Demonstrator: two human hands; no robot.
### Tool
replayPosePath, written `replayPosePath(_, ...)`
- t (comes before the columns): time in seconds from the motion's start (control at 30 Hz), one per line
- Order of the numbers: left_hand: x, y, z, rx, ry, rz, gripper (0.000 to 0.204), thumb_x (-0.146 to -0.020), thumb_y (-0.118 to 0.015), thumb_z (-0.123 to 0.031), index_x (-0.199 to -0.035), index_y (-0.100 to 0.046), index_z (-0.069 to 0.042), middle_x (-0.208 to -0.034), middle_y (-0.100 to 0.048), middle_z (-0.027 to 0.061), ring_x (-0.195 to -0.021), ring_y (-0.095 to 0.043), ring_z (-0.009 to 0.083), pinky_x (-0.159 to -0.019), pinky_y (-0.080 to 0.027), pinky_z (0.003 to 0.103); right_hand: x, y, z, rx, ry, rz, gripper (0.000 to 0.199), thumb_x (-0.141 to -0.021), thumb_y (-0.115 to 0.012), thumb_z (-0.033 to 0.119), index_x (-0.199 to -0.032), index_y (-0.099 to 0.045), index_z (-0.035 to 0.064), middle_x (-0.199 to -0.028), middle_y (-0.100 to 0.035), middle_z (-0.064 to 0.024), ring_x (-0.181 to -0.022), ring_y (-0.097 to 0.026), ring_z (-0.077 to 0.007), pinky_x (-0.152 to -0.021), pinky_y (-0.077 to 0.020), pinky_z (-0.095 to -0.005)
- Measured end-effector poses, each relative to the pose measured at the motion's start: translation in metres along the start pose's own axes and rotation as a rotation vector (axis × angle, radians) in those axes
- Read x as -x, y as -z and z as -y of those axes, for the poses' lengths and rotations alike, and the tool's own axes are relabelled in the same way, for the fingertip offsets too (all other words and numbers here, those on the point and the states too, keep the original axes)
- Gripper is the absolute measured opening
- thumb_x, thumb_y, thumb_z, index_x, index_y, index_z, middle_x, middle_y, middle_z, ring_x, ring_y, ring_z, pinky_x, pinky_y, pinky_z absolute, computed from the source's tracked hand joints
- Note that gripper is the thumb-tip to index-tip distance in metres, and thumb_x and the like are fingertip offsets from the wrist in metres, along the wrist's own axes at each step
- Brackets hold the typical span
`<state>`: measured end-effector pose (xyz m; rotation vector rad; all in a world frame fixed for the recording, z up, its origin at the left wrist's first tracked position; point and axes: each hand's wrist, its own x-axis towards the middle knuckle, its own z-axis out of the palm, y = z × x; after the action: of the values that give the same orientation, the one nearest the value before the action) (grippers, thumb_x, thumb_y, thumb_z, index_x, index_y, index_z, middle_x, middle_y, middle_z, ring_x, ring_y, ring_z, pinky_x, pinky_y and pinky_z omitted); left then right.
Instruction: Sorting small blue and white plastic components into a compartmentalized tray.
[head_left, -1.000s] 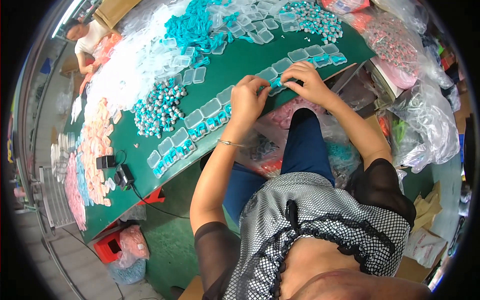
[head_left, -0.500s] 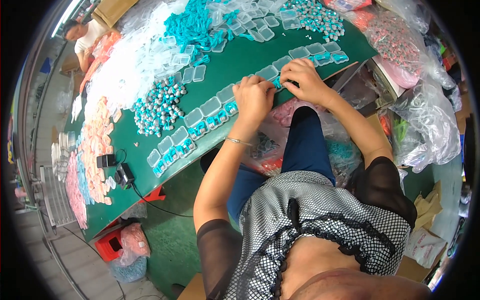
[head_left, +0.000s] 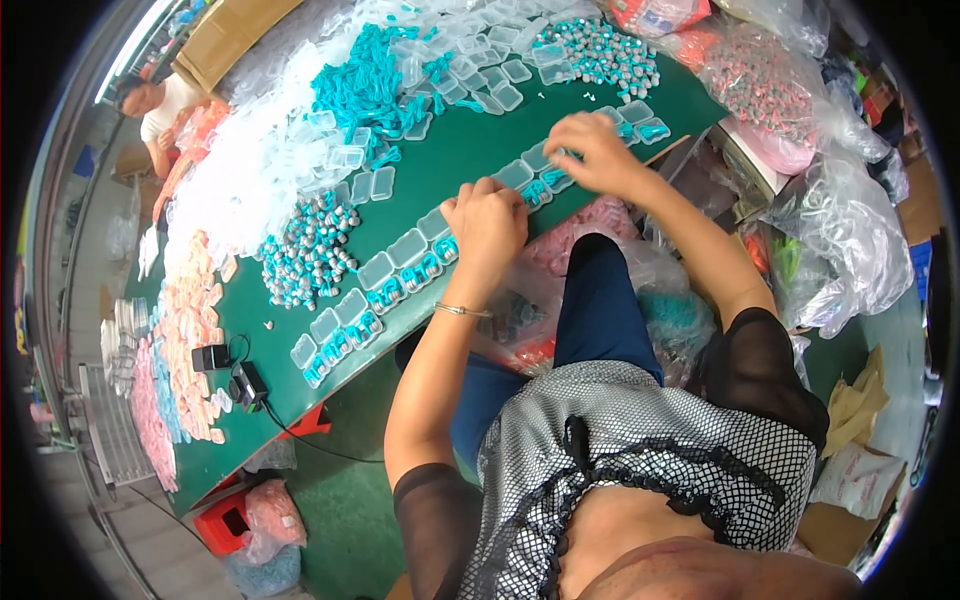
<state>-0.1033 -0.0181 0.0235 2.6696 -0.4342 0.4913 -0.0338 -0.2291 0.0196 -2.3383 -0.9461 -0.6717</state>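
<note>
A row of open clear plastic boxes (head_left: pixel 375 271) runs along the near edge of the green table, lids folded back. Many hold teal cords with small grey-and-teal pieces (head_left: pixel 385 294). Over the middle of the row, my left hand (head_left: pixel 487 222) has its fingers bent and pressed together; whatever they may hold is hidden. Beside its fingertips lies a box with teal contents (head_left: pixel 537 192). My right hand (head_left: pixel 597 155) hovers over boxes farther right, thumb and fingers apart, with nothing visible between them. It partly covers the boxes beneath.
Beyond the row lie a teal cord heap (head_left: pixel 365 85), a pile of grey-and-teal pieces (head_left: pixel 310 250), another such pile (head_left: pixel 605 55) and loose clear boxes (head_left: pixel 490 75). Orange pieces (head_left: pixel 200 330) and black devices (head_left: pixel 247 382) occupy the left. A co-worker (head_left: pixel 155 110) is far left.
My hands were close together at one box; my right hand has lifted away from it toward the far right, its fingers opening. My left hand stays over the row. The whole view has shifted slightly.
</note>
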Motion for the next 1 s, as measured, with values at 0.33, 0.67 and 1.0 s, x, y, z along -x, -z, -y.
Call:
replayPosePath(0.33,0.009,0.022,0.028,0.213,-0.003,-0.063,0.015,-0.074,-0.070,-0.016,-0.087,-0.070,-0.010,-0.091,-0.063,0.0084,-0.088,-0.059,0.0283,-0.074,-0.044,0.041,-0.055,-0.007,-0.132,0.534,-0.539,0.109,0.028,-0.079,-0.066,0.025,-0.106,-0.066,0.0186,-0.104,-0.067,-0.0052,-0.099,-0.062,-0.0254,-0.079,-0.0434,-0.0512)
replayPosePath(0.67,0.031,0.074,0.142,0.099,0.326,-0.173,0.015,-0.076,-0.069,-0.015,-0.088,-0.070,-0.007,-0.089,-0.066,0.0126,-0.077,-0.064,0.0272,-0.070,-0.051,0.037,-0.056,-0.010,-0.142,0.708,-0.368,0.136,0.030,-0.076,-0.063,0.025,-0.105,-0.064,0.0181,-0.103,-0.066,-0.0060,-0.099,-0.062,-0.0281,-0.082,-0.0379,-0.0542)
replayPosePath(1.0,0.054,0.106,0.168,-0.262,0.417,0.093,0.019,-0.075,-0.069,-0.014,-0.093,-0.072,-0.012,-0.094,-0.067,0.0102,-0.085,-0.065,0.0300,-0.075,-0.051,0.040,-0.045,-0.006,-0.139,0.526,-0.472,0.099,0.024,-0.080,-0.061,0.022,-0.103,-0.061,0.0177,-0.099,-0.067,-0.0046,-0.095,-0.063,-0.0272,-0.075,-0.0446,-0.0480)
